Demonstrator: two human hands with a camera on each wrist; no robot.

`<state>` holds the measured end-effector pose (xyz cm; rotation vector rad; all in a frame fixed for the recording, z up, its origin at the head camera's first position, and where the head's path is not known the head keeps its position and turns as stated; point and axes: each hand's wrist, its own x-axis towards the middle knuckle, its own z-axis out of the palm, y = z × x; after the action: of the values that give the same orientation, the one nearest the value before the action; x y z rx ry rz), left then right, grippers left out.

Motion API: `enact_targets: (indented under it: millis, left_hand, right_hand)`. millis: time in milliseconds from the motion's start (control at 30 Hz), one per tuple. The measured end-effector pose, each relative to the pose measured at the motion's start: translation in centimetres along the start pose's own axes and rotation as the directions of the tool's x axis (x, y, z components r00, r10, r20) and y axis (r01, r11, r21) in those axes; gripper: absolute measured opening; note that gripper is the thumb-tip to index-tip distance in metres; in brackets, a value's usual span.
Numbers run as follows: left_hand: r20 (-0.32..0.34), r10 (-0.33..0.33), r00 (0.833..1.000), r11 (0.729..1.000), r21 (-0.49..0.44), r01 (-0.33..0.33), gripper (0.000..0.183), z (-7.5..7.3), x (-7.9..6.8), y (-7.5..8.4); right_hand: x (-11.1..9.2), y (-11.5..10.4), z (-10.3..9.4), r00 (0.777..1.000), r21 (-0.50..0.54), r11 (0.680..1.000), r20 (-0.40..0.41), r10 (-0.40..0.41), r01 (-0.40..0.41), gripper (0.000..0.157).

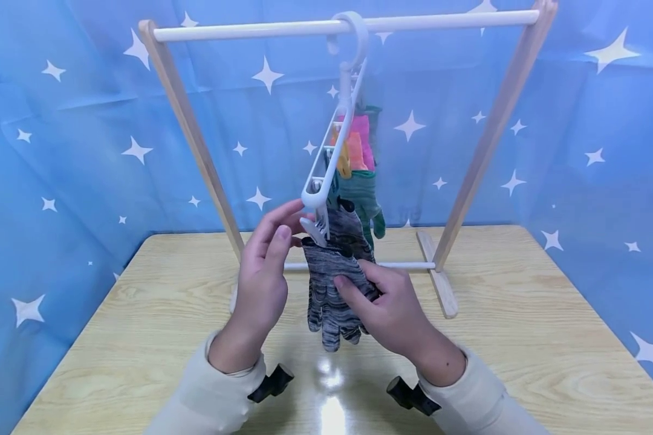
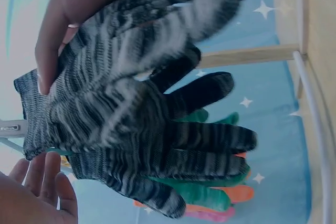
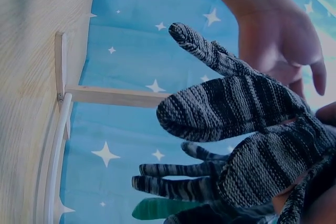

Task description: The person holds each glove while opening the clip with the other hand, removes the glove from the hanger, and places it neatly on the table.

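My right hand [image 1: 394, 305] pinches a black-and-grey striped knit glove [image 1: 326, 290] by its side, thumb in front. The glove's cuff is at a grey clip [image 1: 317, 231] on the near end of a white hanger [image 1: 334, 160], its fingers pointing down. Beside that clip is my left hand [image 1: 261, 275], its fingers loosely extended near the hanger's tip; it grips nothing. In the left wrist view, this left hand [image 2: 37, 195] lies below the cuff. A second striped glove [image 1: 350, 225] hangs just behind, partly hidden by the front one.
Farther along the hanger hang a green glove [image 1: 361, 193] and orange [image 1: 357, 151] and pink [image 1: 363, 136] items, with a yellow clip [image 1: 344, 158]. The hanger hooks over the white rod [image 1: 441, 22] of a wooden-legged rack [image 1: 487, 133] on the wooden table [image 1: 158, 326].
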<state>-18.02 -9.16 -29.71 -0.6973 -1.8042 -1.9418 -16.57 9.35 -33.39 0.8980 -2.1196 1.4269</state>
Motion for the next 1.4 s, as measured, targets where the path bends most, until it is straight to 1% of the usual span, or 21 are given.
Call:
enact_targets:
  millis: [133, 233, 433, 700, 767, 1000, 1167, 1400]
  left_hand:
    - [0.010, -0.025, 1.000, 1.000, -0.013, 0.025, 0.041, 0.4, 0.1, 0.5]
    - [0.023, -0.029, 0.999, 0.999, -0.018, 0.030, 0.042, 0.8, 0.1, 0.9]
    - [0.049, -0.036, 0.998, 0.995, -0.087, 0.040, 0.041, 1.3, 0.2, 1.4]
    - [-0.001, -0.039, 0.999, 0.992, -0.117, 0.039, 0.039, 1.6, 0.4, 1.8]
    - [0.000, -0.043, 0.999, 0.990, -0.134, 0.043, 0.040, 1.7, 0.4, 1.8]
    - [-0.008, -0.083, 0.997, 0.990, -0.111, 0.081, 0.040, 1.7, 0.3, 1.7]
    - [-0.009, -0.116, 0.993, 0.984, -0.138, 0.114, 0.040, 1.7, 0.2, 1.8]
    - [-0.013, -0.132, 0.991, 0.982, -0.135, 0.129, 0.039, 1.7, 0.1, 1.9]
  right_hand:
    - [-0.1, 0.0, 0.0, 1.000, 0.006, 1.000, 0.013, 0.001, -0.001, 0.011]
    - [-0.1, 0.0, 0.0, 1.000, 0.011, 1.000, 0.011, -0.001, 0.001, 0.012]
    - [-0.2, 0.0, 0.2, 1.000, 0.033, 0.999, 0.019, -0.001, 0.001, 0.014]
    - [-0.2, 0.1, 0.4, 1.000, 0.021, 1.000, 0.010, -0.020, 0.020, 0.012]
    - [-0.2, 0.1, 0.4, 1.000, 0.017, 1.000, 0.010, -0.023, 0.023, 0.013]
    - [-0.1, 0.1, 0.4, 0.999, 0.014, 0.999, 0.016, -0.033, 0.033, 0.014]
    - [-0.2, 0.1, 0.5, 0.999, -0.001, 0.999, 0.016, -0.039, 0.039, 0.011]
    - [-0.1, 0.1, 0.6, 0.998, -0.016, 0.998, 0.015, -0.056, 0.056, 0.011]
